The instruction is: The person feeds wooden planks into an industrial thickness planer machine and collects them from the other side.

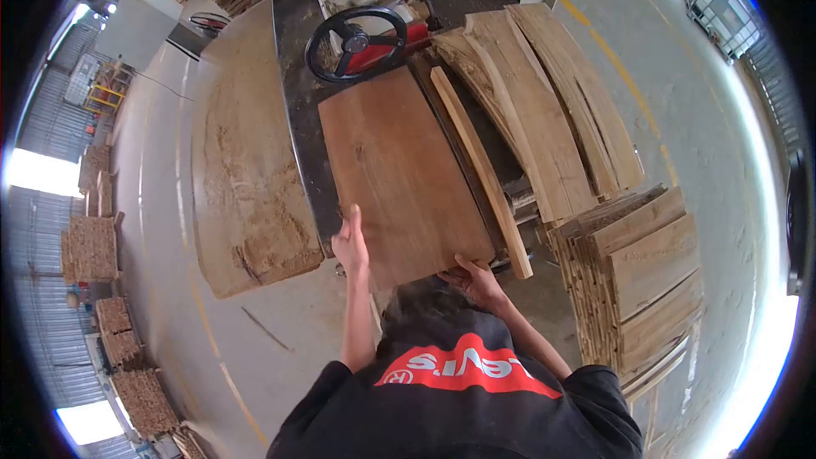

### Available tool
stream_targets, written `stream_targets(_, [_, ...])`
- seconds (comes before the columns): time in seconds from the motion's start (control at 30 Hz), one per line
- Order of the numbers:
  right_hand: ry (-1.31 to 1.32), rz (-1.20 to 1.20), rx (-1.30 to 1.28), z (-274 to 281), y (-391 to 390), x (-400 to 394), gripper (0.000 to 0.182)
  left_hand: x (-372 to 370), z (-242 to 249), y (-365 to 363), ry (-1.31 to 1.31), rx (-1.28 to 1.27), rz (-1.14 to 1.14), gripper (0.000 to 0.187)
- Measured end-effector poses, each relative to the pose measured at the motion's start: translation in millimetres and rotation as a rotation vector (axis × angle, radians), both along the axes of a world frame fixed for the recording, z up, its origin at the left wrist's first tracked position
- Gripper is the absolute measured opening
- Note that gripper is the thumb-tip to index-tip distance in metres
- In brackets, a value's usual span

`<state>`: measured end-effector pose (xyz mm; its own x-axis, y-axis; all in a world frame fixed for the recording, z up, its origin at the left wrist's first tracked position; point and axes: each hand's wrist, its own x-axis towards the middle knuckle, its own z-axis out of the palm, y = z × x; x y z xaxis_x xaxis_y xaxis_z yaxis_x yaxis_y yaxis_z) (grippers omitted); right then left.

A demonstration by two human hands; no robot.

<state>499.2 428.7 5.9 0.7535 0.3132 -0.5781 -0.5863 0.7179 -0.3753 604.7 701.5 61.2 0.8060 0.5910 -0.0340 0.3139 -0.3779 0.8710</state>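
Observation:
A wide brown wooden board (399, 172) lies flat on a dark machine table (293, 93), running away from me toward a black handwheel (355, 42). My left hand (350, 244) grips the board's near left edge. At the near right corner my right hand (478, 279) holds the board's end from below, fingers curled around it. A narrow pale strip of wood (480, 170) lies along the board's right side.
A long rough slab with bark (242, 153) lies left of the machine. Curved offcuts (544, 102) pile on the right, and a stack of cut boards (637, 280) stands at my right. Wood stacks (93, 246) line the far left floor.

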Motion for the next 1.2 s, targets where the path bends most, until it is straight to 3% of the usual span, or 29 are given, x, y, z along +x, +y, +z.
stream_targets(0.07, [-0.028, -0.004, -0.129, -1.8, 10.2, 11.1, 0.049, 21.0, 27.8, 2.8, 0.136, -0.177, -0.006, 0.09])
stream_targets(0.17, [0.033, 0.281, -0.369, 24.9, 2.0, 43.1, 0.05, 48.2, 18.2, 15.2, 0.27, 0.093, -0.074, 0.094])
stream_targets(0.27, [-0.013, 0.28, -0.799, 29.1, 30.7, 75.1, 0.057, 81.6, 23.6, 18.6, 0.274, 0.148, -0.101, 0.098])
stream_targets(0.33, [-0.016, 0.163, -0.716, 15.6, 41.6, 99.6, 0.058, 110.5, 13.4, 14.2, 0.204, 0.108, -0.024, 0.1])
stream_targets(0.37, [-0.022, 0.109, -0.674, 13.5, 47.7, 109.4, 0.059, 120.3, 31.0, 10.7, 0.19, 0.05, -0.088, 0.105])
stream_targets(0.43, [0.061, 0.08, -0.694, 17.2, 55.7, 128.0, 0.06, 139.9, 16.2, 18.0, 0.336, 0.163, -0.026, 0.11])
stream_targets(0.63, [0.158, 0.0, -0.62, 24.3, 78.9, 189.0, 0.057, 194.3, 20.3, 21.5, 0.459, 0.391, -0.111, 0.114])
stream_targets(0.83, [0.166, -0.057, -0.61, 33.2, 92.0, 238.8, 0.048, 235.7, 18.6, 36.4, 0.483, 0.388, -0.178, 0.119])
stream_targets(1.03, [0.13, -0.207, -0.542, 40.8, 115.2, 284.4, 0.042, 282.0, 6.8, 64.8, 0.411, 0.297, -0.191, 0.117])
stream_targets(1.07, [0.115, -0.245, -0.528, 36.1, 118.8, 291.8, 0.042, 285.4, 4.0, 72.6, 0.405, 0.31, -0.293, 0.111])
stream_targets(1.2, [-0.013, -0.22, -0.787, -4.0, 132.7, 337.6, 0.039, 260.1, 12.9, 58.3, 0.337, 0.617, -0.38, 0.098])
